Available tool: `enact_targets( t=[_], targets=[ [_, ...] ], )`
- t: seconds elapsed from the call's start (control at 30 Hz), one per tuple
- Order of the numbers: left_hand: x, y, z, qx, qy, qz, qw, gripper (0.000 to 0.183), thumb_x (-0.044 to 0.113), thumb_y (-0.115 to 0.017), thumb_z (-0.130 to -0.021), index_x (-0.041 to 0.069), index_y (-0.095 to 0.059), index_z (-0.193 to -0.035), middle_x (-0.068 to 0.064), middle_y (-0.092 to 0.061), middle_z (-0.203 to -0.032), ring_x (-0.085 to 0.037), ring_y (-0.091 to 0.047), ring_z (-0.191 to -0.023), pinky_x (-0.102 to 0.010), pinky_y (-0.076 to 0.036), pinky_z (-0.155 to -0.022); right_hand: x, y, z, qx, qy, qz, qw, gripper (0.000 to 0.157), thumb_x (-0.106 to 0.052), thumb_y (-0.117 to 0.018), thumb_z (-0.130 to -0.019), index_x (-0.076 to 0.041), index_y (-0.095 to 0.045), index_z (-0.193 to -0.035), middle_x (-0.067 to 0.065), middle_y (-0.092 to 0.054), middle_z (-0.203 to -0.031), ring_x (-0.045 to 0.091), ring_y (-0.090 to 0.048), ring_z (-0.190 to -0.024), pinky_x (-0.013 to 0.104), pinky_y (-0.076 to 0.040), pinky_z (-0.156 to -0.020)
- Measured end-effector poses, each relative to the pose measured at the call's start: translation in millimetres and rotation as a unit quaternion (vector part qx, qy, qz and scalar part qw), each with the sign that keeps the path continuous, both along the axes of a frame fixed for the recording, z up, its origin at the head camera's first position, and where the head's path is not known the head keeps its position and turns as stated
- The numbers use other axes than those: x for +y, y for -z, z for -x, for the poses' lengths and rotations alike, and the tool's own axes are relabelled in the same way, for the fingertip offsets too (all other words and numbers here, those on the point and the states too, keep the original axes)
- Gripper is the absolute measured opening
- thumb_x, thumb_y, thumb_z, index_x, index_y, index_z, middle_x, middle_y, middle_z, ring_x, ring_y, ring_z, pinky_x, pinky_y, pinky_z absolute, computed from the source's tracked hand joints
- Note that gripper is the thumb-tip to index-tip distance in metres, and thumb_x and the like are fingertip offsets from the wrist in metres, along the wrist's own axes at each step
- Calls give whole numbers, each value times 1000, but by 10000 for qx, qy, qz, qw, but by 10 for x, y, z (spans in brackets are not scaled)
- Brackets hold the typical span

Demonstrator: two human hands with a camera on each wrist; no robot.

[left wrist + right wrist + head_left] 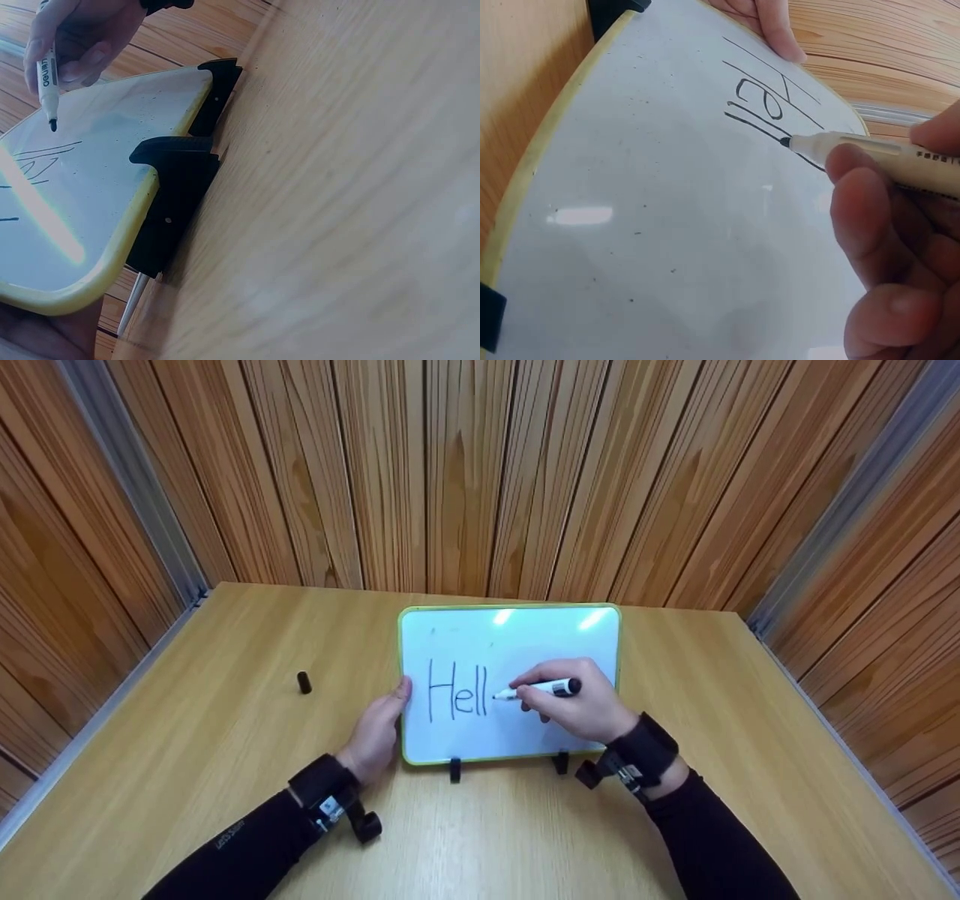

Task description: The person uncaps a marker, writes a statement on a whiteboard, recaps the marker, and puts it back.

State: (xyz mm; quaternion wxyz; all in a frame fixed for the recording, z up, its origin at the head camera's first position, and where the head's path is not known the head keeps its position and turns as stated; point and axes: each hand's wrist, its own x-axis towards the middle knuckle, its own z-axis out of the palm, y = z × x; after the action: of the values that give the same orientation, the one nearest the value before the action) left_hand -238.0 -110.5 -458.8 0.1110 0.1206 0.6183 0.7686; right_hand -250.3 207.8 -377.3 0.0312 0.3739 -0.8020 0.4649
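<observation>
A whiteboard (pixel 465 742) with a yellow-green rim leans back on a black stand (pixel 169 202), the letters "Hell" handwritten in black on its left half. My left hand (pixel 379 735) grips the board's left edge, thumb at the front rim and fingers behind the board, as the left wrist view shows. My right hand (pixel 589 701) pinches a white marker (pixel 900 161) with a black end and bare black tip. In the head view the tip is just right of the last "l", close over the board's surface.
A black marker cap (pixel 304 682) stands apart on the wooden table (pixel 247 735), left of the board. Wood-panelled walls (pixel 457 472) close in the table at the back and sides. Two black stand feet, one of them the left foot (pixel 455 770), jut out under the board's lower edge.
</observation>
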Motion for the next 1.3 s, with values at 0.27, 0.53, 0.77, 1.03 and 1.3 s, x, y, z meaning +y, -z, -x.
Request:
enact_targets(
  t=[0.27, 0.53, 0.77, 1.03, 1.3],
  targets=[
    [-9, 11, 4, -7, 63, -44, 10000, 67, 56, -34, -120, 11, -49, -167, -14, -69, -152, -29, -63, -141, -44, -45, -119, 5, 2, 10, 258, 148, 72, 9995, 14, -7, -73, -108, -4, -86, -113, 2, -81, -89, 19, -71, -71, 28, -59, -64],
    [5, 12, 2, -38, 5, -19, 10000, 67, 57, -35, -120, 9, -53, -164, -13, -71, -148, -28, -61, -142, -45, -43, -119, 0, 9, 8, 292, 129, 192, 9993, 15, -3, -72, -106, -3, -86, -113, 2, -81, -88, 20, -71, -70, 27, -59, -63],
    [15, 10, -4, -75, -28, -10, 10000, 68, 58, -36, -120, 8, -56, -161, -13, -72, -147, -28, -60, -142, -46, -41, -120, 2, 9, 10, 295, 108, 198, 9993, 15, -2, -72, -106, -2, -85, -113, 3, -81, -89, 22, -71, -69, 27, -60, -64],
    [13, 9, -2, -51, -33, -12, 10000, 68, 58, -36, -120, 8, -56, -162, -13, -72, -146, -28, -61, -141, -46, -41, -120, 6, 2, 7, 253, 141, 131, 9995, 15, -5, -73, -108, -3, -85, -115, 2, -81, -91, 18, -71, -71, 28, -60, -65],
    [9, 7, 2, -16, -28, 33, 10000, 67, 57, -35, -120, 9, -53, -164, -13, -71, -149, -28, -60, -143, -47, -39, -122, 6, 13, 11, 328, 186, 96, 9992, 14, -6, -74, -107, -3, -86, -114, 1, -81, -90, 27, -72, -71, 27, -60, -65]
  ],
)
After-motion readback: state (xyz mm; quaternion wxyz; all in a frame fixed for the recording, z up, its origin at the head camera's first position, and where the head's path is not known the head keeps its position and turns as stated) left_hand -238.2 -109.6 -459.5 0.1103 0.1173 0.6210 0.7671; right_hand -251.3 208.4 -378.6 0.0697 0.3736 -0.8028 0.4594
